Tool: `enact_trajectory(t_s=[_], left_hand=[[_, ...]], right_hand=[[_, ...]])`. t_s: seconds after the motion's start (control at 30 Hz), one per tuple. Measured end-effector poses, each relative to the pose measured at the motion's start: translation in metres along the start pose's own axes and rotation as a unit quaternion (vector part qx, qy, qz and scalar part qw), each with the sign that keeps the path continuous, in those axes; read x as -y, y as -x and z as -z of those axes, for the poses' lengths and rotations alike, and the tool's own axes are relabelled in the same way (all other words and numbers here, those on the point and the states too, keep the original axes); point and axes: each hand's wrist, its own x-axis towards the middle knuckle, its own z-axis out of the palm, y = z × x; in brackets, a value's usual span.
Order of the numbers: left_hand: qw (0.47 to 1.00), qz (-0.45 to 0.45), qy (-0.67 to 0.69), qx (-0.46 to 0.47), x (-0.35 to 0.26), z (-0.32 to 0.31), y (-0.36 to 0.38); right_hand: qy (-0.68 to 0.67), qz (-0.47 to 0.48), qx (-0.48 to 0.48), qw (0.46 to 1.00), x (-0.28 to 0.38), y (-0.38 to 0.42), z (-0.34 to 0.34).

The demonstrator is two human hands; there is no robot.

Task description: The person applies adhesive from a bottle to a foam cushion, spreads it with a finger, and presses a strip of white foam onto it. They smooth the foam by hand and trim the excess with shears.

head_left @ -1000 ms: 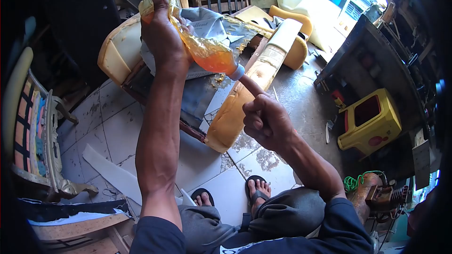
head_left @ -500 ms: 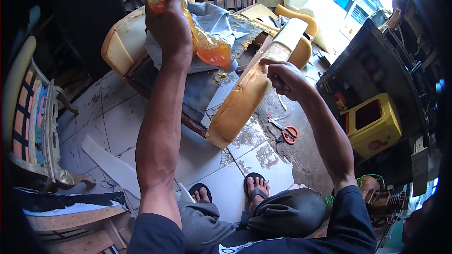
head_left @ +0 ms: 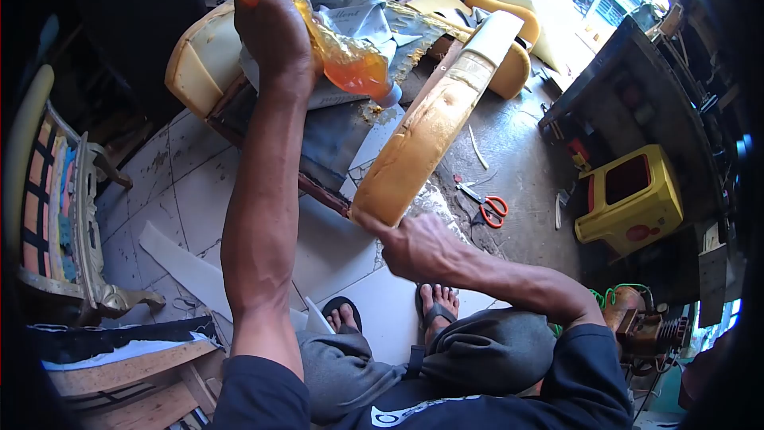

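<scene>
My left hand is wrapped round a soft, crumpled clear plastic bottle of amber-orange liquid. The bottle is tilted, its bluish capped end low and to the right. My right hand has its fingers curled and the index finger stretched to the near lower end of a foam-padded armrest. I see nothing held in it. The armrest belongs to a chair frame with a second padded arm on the left. Grey printed cloth lies over the chair behind the bottle.
Orange-handled scissors lie on the floor right of the armrest. A yellow plastic stool lies on its side at right, near a compressor-like machine. A carved chair frame stands left; a white strip lies on the tiles.
My right hand has moved down along the armrest from its upper part to its near lower end. My left hand with the bottle has shifted slightly up and left.
</scene>
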Motion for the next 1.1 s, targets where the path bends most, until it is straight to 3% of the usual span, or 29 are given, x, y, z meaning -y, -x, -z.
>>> enact_trajectory(t_s=[0.07, 0.1, 0.17, 0.23, 0.3, 0.37, 0.43, 0.5, 0.53, 0.57, 0.63, 0.73, 0.77, 0.83, 0.87, 0.97, 1.03, 1.07, 1.1], left_hand=[[1.0, 0.005, 0.019, 0.014, 0.0, 0.0, -0.002], [0.999, 0.008, 0.038, 0.021, -0.001, 0.003, -0.003], [1.0, 0.007, 0.026, 0.016, -0.005, 0.012, 0.002], [0.999, 0.01, 0.013, 0.037, -0.008, 0.006, 0.004], [1.0, 0.001, 0.011, 0.002, -0.008, -0.001, 0.002], [1.0, 0.009, 0.02, -0.005, -0.008, 0.001, 0.003], [1.0, 0.016, 0.02, 0.006, -0.006, -0.001, 0.006], [0.999, 0.034, 0.018, 0.0, -0.005, -0.006, 0.007], [0.999, 0.035, 0.019, 0.005, -0.004, -0.009, 0.01], [0.999, 0.037, 0.016, 0.006, -0.003, -0.01, 0.013], [0.999, 0.024, 0.021, 0.009, -0.004, -0.015, 0.008], [0.998, 0.052, 0.025, 0.003, 0.002, -0.015, 0.01], [0.998, 0.059, 0.023, 0.008, 0.005, -0.017, 0.013], [0.997, 0.071, 0.017, 0.009, 0.007, -0.019, 0.014], [0.995, 0.093, 0.029, 0.005, 0.007, -0.021, 0.015], [0.996, 0.081, 0.016, 0.018, 0.011, -0.023, 0.015], [0.995, 0.091, 0.027, 0.021, 0.013, -0.025, 0.019], [0.994, 0.095, 0.044, 0.019, 0.016, -0.025, 0.016], [0.993, 0.1, 0.059, 0.016, 0.018, -0.024, 0.014]], right_hand=[[0.0, 0.0, 0.05, 0.999, 0.009, 0.001, 0.014], [-0.015, -0.003, -0.032, 0.999, 0.009, 0.004, 0.026], [0.016, -0.045, -0.042, 0.998, -0.003, 0.012, 0.02], [0.035, 0.026, 0.094, 0.995, -0.009, 0.025, 0.005], [0.008, 0.045, 0.071, 0.996, -0.016, 0.031, 0.018], [0.003, 0.021, -0.207, 0.978, -0.051, 0.02, 0.03], [-0.233, -0.202, -0.233, 0.922, -0.084, 0.006, 0.072], [-0.337, -0.268, -0.202, 0.879, -0.12, -0.007, 0.096], [-0.329, -0.279, -0.173, 0.885, -0.13, -0.008, 0.098], [-0.267, -0.261, -0.146, 0.916, -0.127, -0.011, 0.091], [-0.143, -0.092, -0.153, 0.973, -0.095, 0.008, 0.069], [-0.22, -0.118, -0.12, 0.961, -0.106, 0.006, 0.086], [-0.185, -0.174, -0.196, 0.947, -0.132, -0.008, 0.088], [-0.158, -0.266, -0.2, 0.93, -0.159, -0.027, 0.102], [-0.044, -0.214, -0.196, 0.956, -0.156, -0.03, 0.096], [-0.077, -0.127, -0.049, 0.988, -0.102, 0.003, 0.106], [-0.251, -0.137, -0.108, 0.952, -0.078, 0.017, 0.097], [-0.365, -0.131, -0.146, 0.91, -0.078, 0.016, 0.085], [-0.365, -0.129, -0.147, 0.91, -0.073, 0.015, 0.082]])
